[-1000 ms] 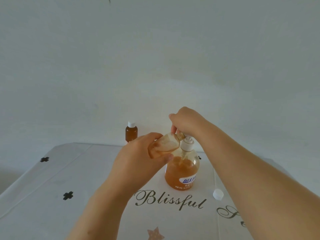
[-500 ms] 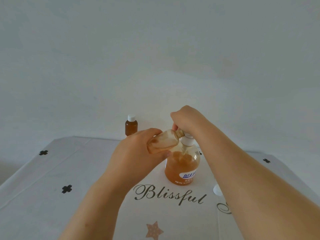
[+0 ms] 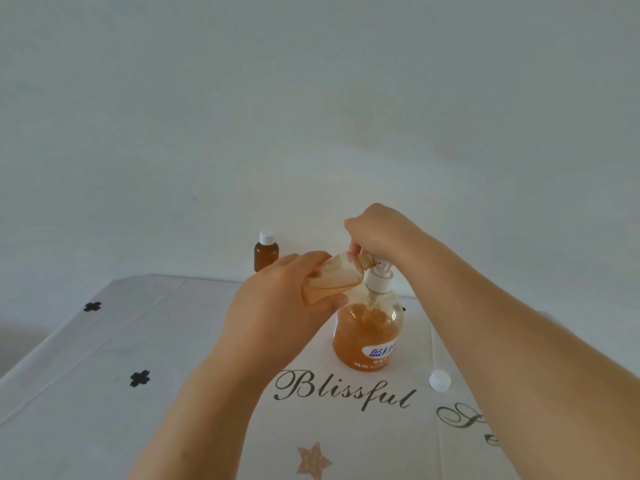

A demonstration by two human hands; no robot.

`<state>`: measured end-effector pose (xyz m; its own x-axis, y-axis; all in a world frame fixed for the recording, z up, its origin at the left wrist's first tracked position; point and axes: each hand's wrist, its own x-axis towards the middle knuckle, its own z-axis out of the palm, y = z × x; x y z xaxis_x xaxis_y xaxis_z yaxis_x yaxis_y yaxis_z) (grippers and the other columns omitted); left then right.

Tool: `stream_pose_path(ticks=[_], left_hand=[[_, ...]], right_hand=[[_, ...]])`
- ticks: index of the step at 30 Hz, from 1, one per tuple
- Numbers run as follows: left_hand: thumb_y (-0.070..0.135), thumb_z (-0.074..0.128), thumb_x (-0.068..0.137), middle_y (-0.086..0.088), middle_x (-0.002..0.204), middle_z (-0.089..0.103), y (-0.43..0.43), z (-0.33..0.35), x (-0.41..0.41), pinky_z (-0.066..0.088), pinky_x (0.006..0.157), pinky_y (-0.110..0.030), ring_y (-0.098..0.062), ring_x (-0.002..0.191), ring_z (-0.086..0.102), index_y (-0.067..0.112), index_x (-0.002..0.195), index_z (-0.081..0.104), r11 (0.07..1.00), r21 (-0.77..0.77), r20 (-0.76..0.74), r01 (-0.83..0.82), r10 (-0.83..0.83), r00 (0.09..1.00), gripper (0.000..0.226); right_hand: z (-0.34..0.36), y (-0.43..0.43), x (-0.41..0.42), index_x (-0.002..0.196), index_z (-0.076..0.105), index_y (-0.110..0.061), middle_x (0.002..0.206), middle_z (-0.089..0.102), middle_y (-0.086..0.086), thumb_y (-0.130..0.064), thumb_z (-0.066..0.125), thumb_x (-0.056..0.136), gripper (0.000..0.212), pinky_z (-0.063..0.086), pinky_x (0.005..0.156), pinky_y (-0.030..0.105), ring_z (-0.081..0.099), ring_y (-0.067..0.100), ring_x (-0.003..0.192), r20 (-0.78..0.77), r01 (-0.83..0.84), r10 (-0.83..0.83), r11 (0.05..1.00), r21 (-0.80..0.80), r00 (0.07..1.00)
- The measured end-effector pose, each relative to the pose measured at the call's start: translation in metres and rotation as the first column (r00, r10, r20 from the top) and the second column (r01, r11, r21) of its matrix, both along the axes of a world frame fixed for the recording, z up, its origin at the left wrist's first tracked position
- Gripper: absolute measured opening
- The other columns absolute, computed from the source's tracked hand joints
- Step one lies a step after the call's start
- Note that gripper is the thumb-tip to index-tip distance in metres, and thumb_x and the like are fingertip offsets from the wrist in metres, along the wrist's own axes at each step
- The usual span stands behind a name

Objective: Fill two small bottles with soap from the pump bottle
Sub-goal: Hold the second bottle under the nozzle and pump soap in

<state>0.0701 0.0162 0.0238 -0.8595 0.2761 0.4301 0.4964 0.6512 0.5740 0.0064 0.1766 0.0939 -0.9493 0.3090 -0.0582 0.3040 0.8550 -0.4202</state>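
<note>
Two small bottles show in the head view. A capped amber bottle [image 3: 266,252] stands upright at the far edge of the tablecloth [image 3: 104,393], well apart from the work. An uncapped small bottle [image 3: 341,277] is held tilted, mouth at the nozzle of the pump bottle [image 3: 367,334], which stands just behind the printed word "Blissful". The held bottle is judged light, thin-walled and slick if soap runs, so it is best grasped at the lower body, clear of the neck. The left hand [image 3: 277,299] wraps its base in this way, thumb underneath. The right hand [image 3: 377,233] curls over the pump top from above, wrist raised. The well-filled pump bottle is judged heavy enough to stand steady under pressing. A loose white cap [image 3: 440,380] lies beside the right forearm.
</note>
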Motion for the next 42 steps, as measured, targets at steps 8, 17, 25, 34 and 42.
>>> stream_pose_path(ticks=[8, 17, 25, 34, 42], left_hand=[[0.052, 0.064, 0.081, 0.022, 0.09, 0.056, 0.0, -0.002, -0.001, 0.041, 0.066, -0.016, 0.002, 0.083, 0.054, 0.044, 0.117, 0.056, 1.0, -0.002, 0.012, -0.001, 0.001, 1.0, 0.038], [0.05, 0.066, 0.079, 0.02, 0.09, 0.058, -0.001, -0.005, -0.007, 0.041, 0.067, -0.015, 0.001, 0.084, 0.056, 0.044, 0.116, 0.058, 1.0, -0.018, 0.029, -0.003, 0.003, 1.0, 0.038], [0.051, 0.065, 0.079, 0.02, 0.094, 0.059, -0.001, -0.004, -0.005, 0.041, 0.066, -0.018, -0.002, 0.086, 0.056, 0.045, 0.119, 0.057, 1.0, -0.009, 0.041, -0.005, 0.005, 0.999, 0.041], [0.05, 0.067, 0.078, 0.02, 0.094, 0.057, 0.0, -0.001, -0.002, 0.042, 0.067, -0.021, -0.004, 0.088, 0.056, 0.044, 0.119, 0.058, 0.998, 0.053, -0.01, -0.017, 0.017, 1.0, 0.043], [0.049, 0.067, 0.078, 0.02, 0.091, 0.057, 0.0, -0.001, -0.001, 0.04, 0.065, -0.017, -0.002, 0.085, 0.055, 0.044, 0.116, 0.059, 0.999, 0.043, 0.005, -0.016, 0.016, 1.0, 0.039]], right_hand=[[-0.007, 0.001, -0.003, 0.094, 0.076, -0.009, 0.089, 0.076, 0.008, -0.016, 0.046, 0.088, 0.032, 0.052, 0.076, 0.033, 0.061, 0.024, 0.068, -0.023, 0.049, -0.051, 0.996, -0.071, 0.998], [-0.016, 0.002, -0.007, 0.095, 0.076, -0.01, 0.092, 0.075, 0.006, -0.018, 0.045, 0.09, 0.032, 0.047, 0.073, 0.033, 0.06, 0.022, 0.073, -0.023, 0.049, -0.051, 0.995, -0.084, 0.998], [-0.013, 0.0, -0.002, 0.097, 0.075, -0.009, 0.097, 0.076, 0.006, -0.016, 0.044, 0.089, 0.033, 0.047, 0.074, 0.034, 0.059, 0.023, 0.074, -0.015, 0.051, -0.053, 0.994, -0.098, 0.998], [0.001, 0.001, -0.001, 0.098, 0.065, -0.003, 0.097, 0.066, 0.007, -0.014, 0.044, 0.097, 0.024, 0.049, 0.067, 0.028, 0.052, 0.019, 0.065, -0.075, -0.018, 0.012, 0.997, -0.08, 0.997], [-0.002, -0.004, 0.001, 0.092, 0.077, -0.009, 0.089, 0.076, 0.007, -0.014, 0.045, 0.086, 0.033, 0.053, 0.081, 0.035, 0.063, 0.024, 0.07, -0.025, 0.056, -0.058, 0.994, -0.096, 0.998]])
